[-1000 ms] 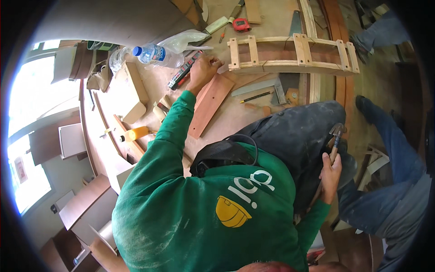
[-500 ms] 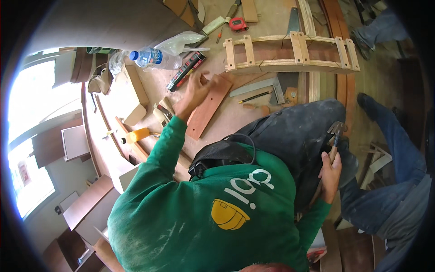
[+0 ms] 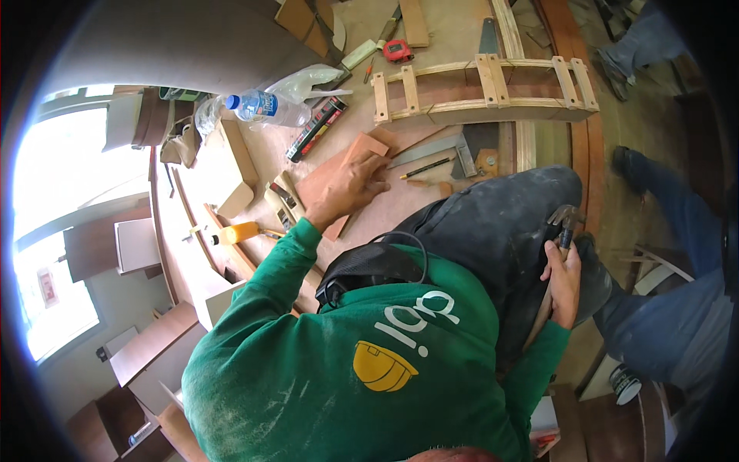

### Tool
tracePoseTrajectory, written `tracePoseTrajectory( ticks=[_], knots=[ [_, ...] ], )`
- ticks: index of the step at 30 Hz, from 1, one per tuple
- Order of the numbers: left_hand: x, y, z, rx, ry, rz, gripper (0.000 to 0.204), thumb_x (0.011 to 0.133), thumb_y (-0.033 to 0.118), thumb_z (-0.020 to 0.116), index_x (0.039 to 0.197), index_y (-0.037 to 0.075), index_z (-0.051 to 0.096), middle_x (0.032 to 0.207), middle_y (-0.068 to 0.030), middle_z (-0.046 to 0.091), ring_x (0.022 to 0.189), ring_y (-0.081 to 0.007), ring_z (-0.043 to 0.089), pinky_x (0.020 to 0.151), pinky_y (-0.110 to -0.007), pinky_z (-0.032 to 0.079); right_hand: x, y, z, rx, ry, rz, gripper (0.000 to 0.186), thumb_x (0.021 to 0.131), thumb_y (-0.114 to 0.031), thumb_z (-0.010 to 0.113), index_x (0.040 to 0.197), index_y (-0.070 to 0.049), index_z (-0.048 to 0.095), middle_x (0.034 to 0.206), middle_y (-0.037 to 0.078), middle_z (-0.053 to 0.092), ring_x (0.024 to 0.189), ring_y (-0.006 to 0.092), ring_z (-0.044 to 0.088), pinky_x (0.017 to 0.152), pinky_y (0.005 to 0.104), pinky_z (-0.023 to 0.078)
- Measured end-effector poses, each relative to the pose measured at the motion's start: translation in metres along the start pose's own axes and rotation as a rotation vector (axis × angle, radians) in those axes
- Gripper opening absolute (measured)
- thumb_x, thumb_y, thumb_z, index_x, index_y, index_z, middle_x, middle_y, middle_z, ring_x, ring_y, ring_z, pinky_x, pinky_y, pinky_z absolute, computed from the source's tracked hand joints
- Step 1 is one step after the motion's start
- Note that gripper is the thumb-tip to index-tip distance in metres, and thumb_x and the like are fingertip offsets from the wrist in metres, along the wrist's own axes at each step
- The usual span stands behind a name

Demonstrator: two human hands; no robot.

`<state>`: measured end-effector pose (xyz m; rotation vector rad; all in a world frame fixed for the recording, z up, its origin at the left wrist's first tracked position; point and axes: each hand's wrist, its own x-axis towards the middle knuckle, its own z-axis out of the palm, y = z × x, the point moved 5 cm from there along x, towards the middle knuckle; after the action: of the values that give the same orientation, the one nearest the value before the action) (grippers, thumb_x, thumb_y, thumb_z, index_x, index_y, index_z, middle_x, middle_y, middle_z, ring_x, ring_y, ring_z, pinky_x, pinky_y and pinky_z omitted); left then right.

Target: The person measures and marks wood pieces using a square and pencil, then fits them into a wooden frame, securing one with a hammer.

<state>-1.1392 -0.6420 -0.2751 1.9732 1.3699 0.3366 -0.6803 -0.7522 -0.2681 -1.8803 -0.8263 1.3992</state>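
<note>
My left hand (image 3: 350, 189) lies over thin reddish wooden boards (image 3: 317, 182) on the work surface. Its fingers are apart and bent over the wood; the palm hides part of it. Beyond the fingertips, a lighter end of wood (image 3: 365, 146) shows on top of another piece. My right hand (image 3: 565, 279) is wrapped round the wooden handle of a claw hammer (image 3: 567, 219), held by my right knee with the metal head up. A wooden block plane (image 3: 283, 197) is just left of my left hand. A pencil (image 3: 426, 167) and a try square (image 3: 454, 148) lie to its right.
A slatted wooden frame (image 3: 485, 92) stands across the far right, with a hand saw (image 3: 488, 38) behind. A water bottle (image 3: 269, 108), a dark tube (image 3: 316, 128), a red tape measure (image 3: 397, 51) and a yellow bottle (image 3: 235, 232) are around. Another person's legs (image 3: 666, 219) are at right.
My left hand has come down and right onto the boards, and the wood under it sits differently, reaching further left. The hammer stays in my right hand, its head turned slightly.
</note>
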Motion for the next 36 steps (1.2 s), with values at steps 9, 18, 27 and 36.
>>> tracePoseTrajectory(
  ticks=[9,18,27,36],
  knots=[
    [0.026,-0.052,-0.057,0.251,0.238,-0.128,0.057,0.089,0.023,0.081,0.136,-0.001,0.059,0.108,-0.0191,0.067,0.097,-0.0364,0.068,0.087,-0.047,0.054,-0.011,0.002,-0.004,-0.015,0.045,-0.019,0.035,0.100,-0.034,0.071,0.110,-0.001,0.063,0.076,0.000,0.053,0.055,0.0088,0.049,0.053,0.0274,0.043],
    [0.042,-0.092,-0.050,0.360,0.435,-0.038,0.043,0.095,0.025,0.075,0.128,0.000,0.066,0.111,-0.0206,0.065,0.104,-0.0402,0.067,0.091,-0.049,0.054,-0.015,0.003,-0.008,-0.097,0.046,0.015,0.037,0.100,-0.034,0.070,0.113,-0.001,0.062,0.076,0.001,0.053,0.055,0.0101,0.049,0.054,0.0290,0.043],
    [0.031,0.040,0.043,0.204,-0.003,0.328,0.028,0.093,0.017,0.078,0.115,0.002,0.070,0.108,-0.0149,0.072,0.110,-0.0373,0.064,0.094,-0.047,0.054,-0.007,0.010,-0.007,-0.045,0.041,0.009,0.037,0.101,-0.034,0.071,0.116,-0.001,0.062,0.075,-0.001,0.051,0.055,0.0092,0.050,0.054,0.0282,0.044],
    [0.081,0.079,0.046,-0.535,-0.105,0.115,0.025,0.112,0.022,0.058,0.120,-0.002,0.056,0.102,-0.0094,0.068,0.091,-0.0178,0.067,0.084,-0.034,0.056,-0.018,0.006,-0.011,0.175,0.096,-0.047,0.023,0.103,-0.022,0.069,0.114,-0.003,0.062,0.070,-0.002,0.051,0.053,0.0073,0.047,0.050,0.0254,0.041]
  ],
)
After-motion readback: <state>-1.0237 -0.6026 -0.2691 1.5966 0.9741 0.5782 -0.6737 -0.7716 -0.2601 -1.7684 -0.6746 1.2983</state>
